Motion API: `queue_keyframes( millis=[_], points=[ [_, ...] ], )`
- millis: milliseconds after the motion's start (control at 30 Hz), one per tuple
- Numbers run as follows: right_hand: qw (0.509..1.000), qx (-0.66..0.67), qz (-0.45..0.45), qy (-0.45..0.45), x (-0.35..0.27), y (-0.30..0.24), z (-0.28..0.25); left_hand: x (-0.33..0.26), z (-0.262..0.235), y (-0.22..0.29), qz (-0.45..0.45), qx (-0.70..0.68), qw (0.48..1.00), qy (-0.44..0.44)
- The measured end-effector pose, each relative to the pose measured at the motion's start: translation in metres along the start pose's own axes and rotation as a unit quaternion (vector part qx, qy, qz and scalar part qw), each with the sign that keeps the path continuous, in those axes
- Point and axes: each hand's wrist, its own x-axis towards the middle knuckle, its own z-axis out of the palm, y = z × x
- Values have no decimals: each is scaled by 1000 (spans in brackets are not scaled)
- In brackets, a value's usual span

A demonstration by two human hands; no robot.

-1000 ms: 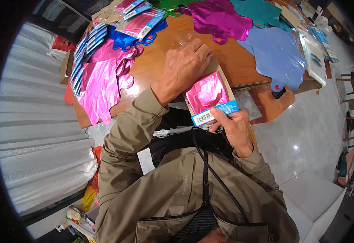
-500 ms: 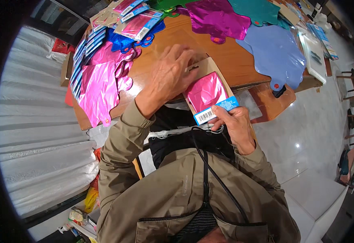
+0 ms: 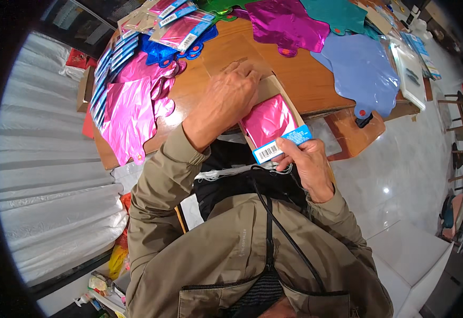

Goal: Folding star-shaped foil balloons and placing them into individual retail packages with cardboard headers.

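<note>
My right hand (image 3: 308, 161) grips the near end of a flat cardboard-backed package (image 3: 267, 89), thumb on top of its blue printed header strip (image 3: 283, 144). On the card lies a folded, shiny pink foil balloon (image 3: 270, 119). My left hand (image 3: 231, 93) is at the package's far left corner, back of the hand up and fingers curled. Its fingertips are mostly hidden, and whatever they pinch is too unclear to name. Just beyond them, a faint see-through sheet (image 3: 240, 50) seems to lie on the wooden table (image 3: 308, 85).
Flat pink balloons (image 3: 130, 114) lie at the table's left, beside a row of blue-edged packages (image 3: 101, 87). More packages (image 3: 182, 33) overlap blue balloons (image 3: 162, 53). Magenta (image 3: 287, 24), green (image 3: 334, 15) and periwinkle (image 3: 361, 69) balloons spread across the far and right side, near clear plastic bags (image 3: 409, 71).
My left hand has slowed from a blur and its fingers have curled in at the package's far corner. My right hand and the package have barely moved.
</note>
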Motion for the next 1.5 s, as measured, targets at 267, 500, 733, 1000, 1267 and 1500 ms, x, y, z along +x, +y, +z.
queue_keyframes(
  millis=[267,500,733,1000,1267,1500],
  points=[
    [1000,-5,-8,1,1,4,-1,14,0,7,-25,5,999,-46],
    [1000,5,-1,-9,1,9,-4,27,6,6,-4,50,998,-49],
    [1000,19,-11,-18,2,12,-3,19,14,4,21,102,995,-1],
    [999,22,-14,-26,2,9,-3,9,4,13,-14,47,999,22],
    [1000,6,-4,-14,-4,2,0,-1,9,14,-22,59,995,73],
    [999,17,-21,-19,-4,2,6,0,6,17,-18,54,995,82]
  ],
)
